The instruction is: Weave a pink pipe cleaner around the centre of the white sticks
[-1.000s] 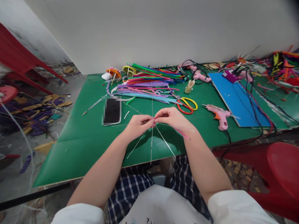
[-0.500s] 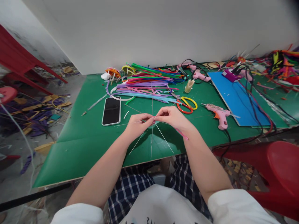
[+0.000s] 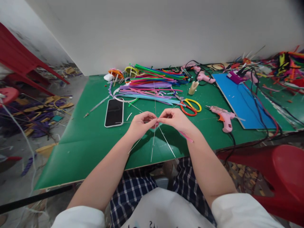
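Note:
Thin white rods (image 3: 167, 142) spread out like spokes from a centre hidden behind my fingertips. My left hand (image 3: 142, 125) is closed, pinching the spokes near that centre from the left. Fingertips of my right hand (image 3: 175, 120) meet it there, also in a pinch. A pink fuzzy strip, like a pipe cleaner (image 3: 186, 136), shows beneath my right wrist; whether it runs up to the fingertips is hidden. Just beyond the right hand lie scissors (image 3: 188, 109) with red and yellow handles. A phone (image 3: 114, 113) lies left of my left hand.
Bundles of coloured pipe cleaners (image 3: 149, 91) lie at the back of the green table (image 3: 78, 152). To the right are a pink glue gun (image 3: 223, 117), a blue board (image 3: 244, 104) and trailing cables. A red stool (image 3: 288, 171) stands at the right front.
The spokes have turned slightly, their near ends shifting left, and one now crosses over the phone. My left fingers have shifted at the centre; my right hand stays nearly in place.

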`<state>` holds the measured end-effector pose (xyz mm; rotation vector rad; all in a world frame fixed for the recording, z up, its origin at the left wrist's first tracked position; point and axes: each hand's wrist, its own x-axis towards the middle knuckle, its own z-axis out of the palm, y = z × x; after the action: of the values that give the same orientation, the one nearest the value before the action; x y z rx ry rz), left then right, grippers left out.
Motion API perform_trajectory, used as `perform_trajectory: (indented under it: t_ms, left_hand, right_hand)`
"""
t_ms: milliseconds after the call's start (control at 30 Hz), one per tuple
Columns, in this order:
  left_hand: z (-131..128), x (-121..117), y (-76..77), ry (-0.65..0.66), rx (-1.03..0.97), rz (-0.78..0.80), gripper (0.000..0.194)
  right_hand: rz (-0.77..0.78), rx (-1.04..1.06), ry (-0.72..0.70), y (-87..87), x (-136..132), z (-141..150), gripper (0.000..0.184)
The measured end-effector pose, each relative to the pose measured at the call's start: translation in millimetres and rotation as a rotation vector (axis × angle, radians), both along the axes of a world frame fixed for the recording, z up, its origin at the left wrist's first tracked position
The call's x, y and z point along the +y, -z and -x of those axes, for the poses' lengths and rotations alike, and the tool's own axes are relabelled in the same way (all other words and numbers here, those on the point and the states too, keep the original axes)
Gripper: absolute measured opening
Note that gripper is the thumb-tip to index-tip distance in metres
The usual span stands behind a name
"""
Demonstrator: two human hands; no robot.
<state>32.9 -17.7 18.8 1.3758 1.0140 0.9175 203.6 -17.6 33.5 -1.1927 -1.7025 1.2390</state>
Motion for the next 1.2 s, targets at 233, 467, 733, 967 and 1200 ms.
perform_trajectory:
  t_ms: [233, 467, 733, 967, 1200]
  left_hand:
    - [1.9, 1.5, -2.4, 0.061, -0.068, 0.129, 0.024]
    - [2.0, 2.0, 1.5, 0.039, -0.070, 0.124, 0.026]
    - [0.4, 0.5, -0.7, 0.011, -0.034, 0.104, 0.031]
    - [-2.5, 0.1, -0.7, -0.044, -0.004, 0.082, 0.028]
    - [-1.2, 3.8, 6.3, -0.045, 0.031, 0.003, 0.022]
  right_hand:
    - [0.016, 0.055, 0.009, 1.7, 0.9, 0.5, 0.017]
    - [0.117, 0.049, -0.011, -1.5, -0.6, -3.2, 0.018]
    - [0.079, -0.041, 0.048, -7.9, -5.1, -1.4, 0.025]
    - [-0.002, -0.233, -0.026, -10.4, -3.3, -15.4, 0.020]
    - [-0.264, -0.677, 0.012, -30.6, -17.6, -28.4, 0.016]
